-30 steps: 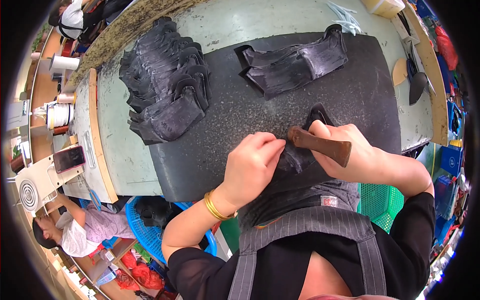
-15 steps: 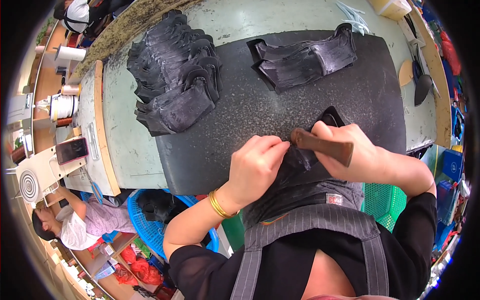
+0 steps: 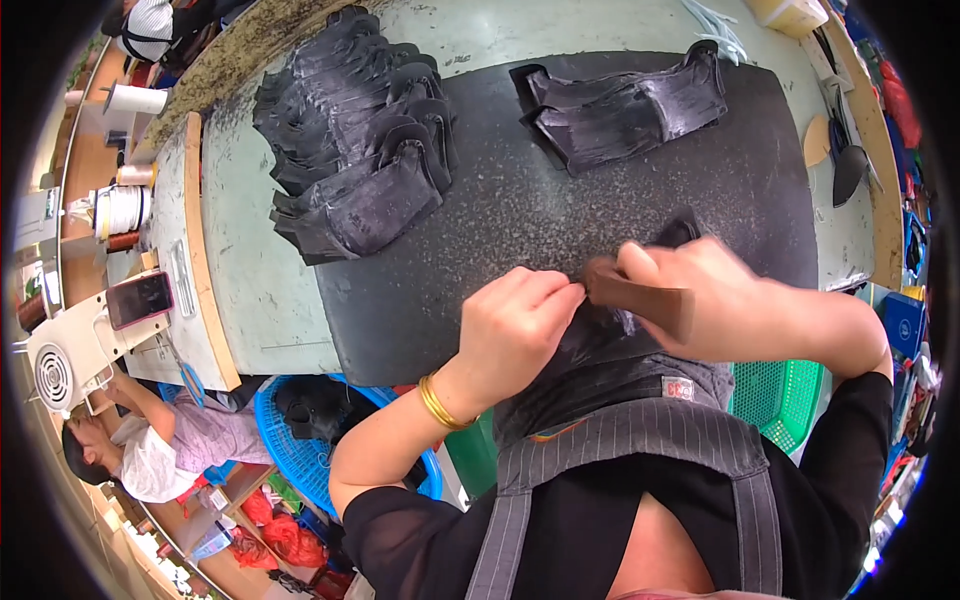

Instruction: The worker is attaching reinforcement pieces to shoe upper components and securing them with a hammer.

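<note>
My left hand (image 3: 512, 325) is closed in a pinch at the edge of a dark shoe-upper piece (image 3: 597, 335) near the table's front edge. In my right hand (image 3: 722, 300) is a brown hammer (image 3: 645, 300), its rounded end close to my left fingertips. The right hand is blurred, and the hammer's handle is hidden in it. Beyond that hand shows a curved black end (image 3: 682, 228), apparently of the same piece. Two similar black pieces (image 3: 620, 120) lie overlapped further back on the black mat (image 3: 500, 190).
A fanned stack of black pieces (image 3: 365, 180) covers the mat's left side. White strips (image 3: 718, 30) and a dark blade-like tool (image 3: 850, 172) lie at the back right. A blue basket (image 3: 285, 455) stands lower left, a green basket (image 3: 780, 400) lower right. Another person (image 3: 170, 440) sits at left.
The right hand and hammer have shifted slightly and now look more blurred. My left hand keeps its pinch. The whole view has moved a little.
</note>
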`<move>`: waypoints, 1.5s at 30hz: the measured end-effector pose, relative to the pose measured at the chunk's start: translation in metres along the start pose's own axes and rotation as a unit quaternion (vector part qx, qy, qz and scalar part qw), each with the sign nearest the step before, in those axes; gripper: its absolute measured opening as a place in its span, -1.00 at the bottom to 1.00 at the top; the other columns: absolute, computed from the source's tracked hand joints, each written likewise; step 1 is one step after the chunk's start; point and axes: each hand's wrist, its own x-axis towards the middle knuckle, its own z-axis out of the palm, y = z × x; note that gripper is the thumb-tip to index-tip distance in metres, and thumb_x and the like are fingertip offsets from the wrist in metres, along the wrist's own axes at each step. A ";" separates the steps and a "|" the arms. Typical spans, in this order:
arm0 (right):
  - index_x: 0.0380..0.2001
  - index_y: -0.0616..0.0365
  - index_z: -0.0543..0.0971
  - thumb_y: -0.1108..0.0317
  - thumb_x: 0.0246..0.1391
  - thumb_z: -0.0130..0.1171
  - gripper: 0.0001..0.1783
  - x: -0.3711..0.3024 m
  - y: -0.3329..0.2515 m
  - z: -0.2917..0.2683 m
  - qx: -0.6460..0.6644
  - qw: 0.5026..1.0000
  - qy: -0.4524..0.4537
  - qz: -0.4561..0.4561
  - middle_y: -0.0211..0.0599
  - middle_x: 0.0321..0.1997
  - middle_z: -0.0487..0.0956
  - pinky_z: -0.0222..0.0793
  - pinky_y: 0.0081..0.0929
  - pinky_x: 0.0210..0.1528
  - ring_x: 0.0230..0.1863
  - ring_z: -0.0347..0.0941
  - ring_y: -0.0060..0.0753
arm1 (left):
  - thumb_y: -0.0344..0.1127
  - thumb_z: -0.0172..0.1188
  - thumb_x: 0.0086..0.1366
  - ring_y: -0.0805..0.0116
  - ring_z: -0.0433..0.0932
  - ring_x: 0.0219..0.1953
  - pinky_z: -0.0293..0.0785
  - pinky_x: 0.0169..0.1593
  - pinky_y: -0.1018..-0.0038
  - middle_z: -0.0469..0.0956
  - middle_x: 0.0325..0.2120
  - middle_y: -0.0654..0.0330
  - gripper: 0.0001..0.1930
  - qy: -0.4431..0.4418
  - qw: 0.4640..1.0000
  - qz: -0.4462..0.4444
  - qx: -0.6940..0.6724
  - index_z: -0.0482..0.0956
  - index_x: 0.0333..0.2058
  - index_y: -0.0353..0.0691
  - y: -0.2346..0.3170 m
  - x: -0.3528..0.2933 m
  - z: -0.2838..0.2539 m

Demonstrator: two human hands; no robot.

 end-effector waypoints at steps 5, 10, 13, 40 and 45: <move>-0.02 0.13 0.49 0.51 -0.07 0.24 -0.55 0.002 -0.005 0.000 -0.018 0.999 0.000 0.029 -0.21 -0.38 0.41 0.39 -0.23 -0.53 -0.47 0.50 -0.07 | -0.40 0.42 0.04 0.24 0.60 -0.35 0.55 -0.31 0.39 0.61 -0.31 0.23 -0.78 -0.041 0.994 -0.088 -0.048 0.68 -0.28 -0.20 -0.002 -0.010 -0.016; -0.03 0.12 0.51 0.50 -0.07 0.25 -0.55 0.013 -0.022 -0.023 -0.016 0.986 0.154 -0.056 -0.21 -0.43 0.34 0.36 -0.24 -0.57 -0.52 0.49 -0.08 | -0.37 0.41 0.06 0.29 0.56 -0.37 0.50 -0.34 0.38 0.57 -0.34 0.28 -0.82 -0.021 0.998 -0.053 -0.006 0.67 -0.32 -0.18 0.003 -0.022 -0.013; 0.06 0.11 0.48 0.45 -0.08 0.24 -0.46 0.014 -0.021 -0.005 -0.057 0.998 -0.037 -0.009 -0.25 -0.35 0.37 0.40 -0.25 -0.55 -0.51 0.50 -0.16 | -0.32 0.33 0.12 0.34 0.50 -0.35 0.44 -0.34 0.41 0.49 -0.37 0.31 -0.80 -0.022 0.998 0.011 0.063 0.65 -0.26 -0.19 0.000 -0.021 -0.014; 0.05 0.03 0.52 0.45 0.00 0.15 -0.54 0.027 -0.051 -0.013 0.036 0.992 0.091 -0.082 -0.21 -0.26 0.46 0.48 -0.25 -0.49 -0.41 0.56 -0.17 | -0.29 0.41 0.00 0.29 0.51 -0.16 0.50 -0.22 0.39 0.56 -0.20 0.36 -0.74 -0.056 0.989 0.088 0.102 0.71 -0.26 -0.04 -0.034 -0.037 -0.050; 0.09 0.11 0.51 0.53 -0.03 0.17 -0.48 0.028 -0.046 -0.001 0.023 0.997 0.058 -0.054 -0.20 -0.29 0.46 0.45 -0.22 -0.49 -0.46 0.55 -0.15 | -0.26 0.42 -0.01 0.26 0.50 -0.15 0.48 -0.21 0.34 0.53 -0.20 0.32 -0.71 -0.013 0.991 0.086 0.098 0.70 -0.24 -0.04 -0.036 -0.046 -0.043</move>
